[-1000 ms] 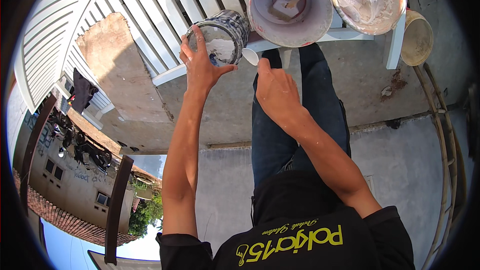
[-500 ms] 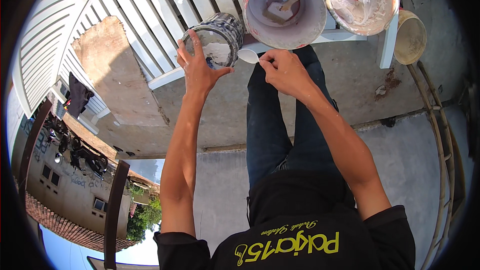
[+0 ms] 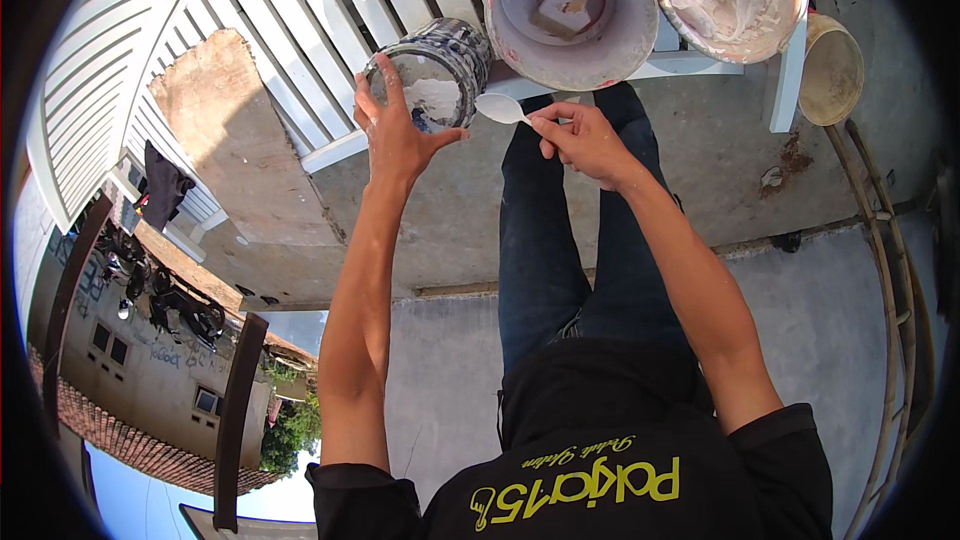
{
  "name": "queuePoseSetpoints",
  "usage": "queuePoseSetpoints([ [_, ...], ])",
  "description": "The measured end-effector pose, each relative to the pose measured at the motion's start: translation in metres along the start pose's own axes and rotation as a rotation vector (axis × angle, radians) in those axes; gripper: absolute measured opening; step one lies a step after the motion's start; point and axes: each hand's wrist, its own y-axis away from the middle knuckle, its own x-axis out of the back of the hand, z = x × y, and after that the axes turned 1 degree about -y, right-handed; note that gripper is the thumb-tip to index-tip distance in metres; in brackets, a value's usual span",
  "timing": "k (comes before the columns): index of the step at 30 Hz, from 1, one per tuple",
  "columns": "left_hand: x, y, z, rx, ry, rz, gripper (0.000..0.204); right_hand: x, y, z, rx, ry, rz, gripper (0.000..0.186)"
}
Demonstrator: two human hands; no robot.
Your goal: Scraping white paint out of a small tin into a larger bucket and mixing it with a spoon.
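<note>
A paint-smeared can (image 3: 468,52) lies tipped on the white slatted bench (image 3: 372,2), its mouth turned toward me. White paste (image 3: 434,98) coats part of its inside. My left hand (image 3: 396,138) grips the can's rim, thumb at the lower edge and fingers spread over the far side. Just right of the mouth is a white spoon (image 3: 498,108), its bowl close to the rim. Its handle is pinched between the thumb and fingers of my right hand (image 3: 588,145). Whether the spoon touches the rim I cannot tell.
A large bucket (image 3: 512,62) holding a paintbrush (image 3: 582,2) stands right of the can. Farther right are a second paint-crusted bucket (image 3: 745,48) and a beige container (image 3: 832,75). Plywood (image 3: 240,140) leans at the bench's left; a bamboo ladder (image 3: 893,280) is far right.
My right hand has shifted slightly, and the spoon's bowl now shows broader beside the can. My left hand keeps its grip on the can. The whole view has moved a little.
</note>
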Motion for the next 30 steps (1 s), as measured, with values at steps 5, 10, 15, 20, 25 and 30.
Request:
queuePoseSetpoints([
  [5,-0.002,0.003,-0.006,-0.021,-0.008,0.021,0.159,-0.052,0.028,-0.003,0.124,0.153,0.207,0.022],
  [10,-0.004,0.001,-0.005,-0.027,0.030,0.018,0.158,-0.067,0.036,-0.037,0.258,0.639,0.345,0.018],
  [15,0.000,0.000,0.000,-0.017,-0.034,-0.026,0.157,-0.082,0.040,-0.052,0.288,0.806,0.360,0.016],
  [20,-0.001,0.002,-0.003,-0.012,-0.030,0.018,0.155,-0.100,0.034,-0.053,0.291,0.880,0.352,0.017],
  [25,-0.002,0.003,-0.002,-0.022,-0.004,0.050,0.152,-0.083,0.040,-0.046,0.322,0.855,0.405,0.016],
  [30,-0.004,0.003,-0.003,-0.038,-0.022,0.075,0.149,-0.084,0.042,-0.049,0.312,0.847,0.410,0.017],
])
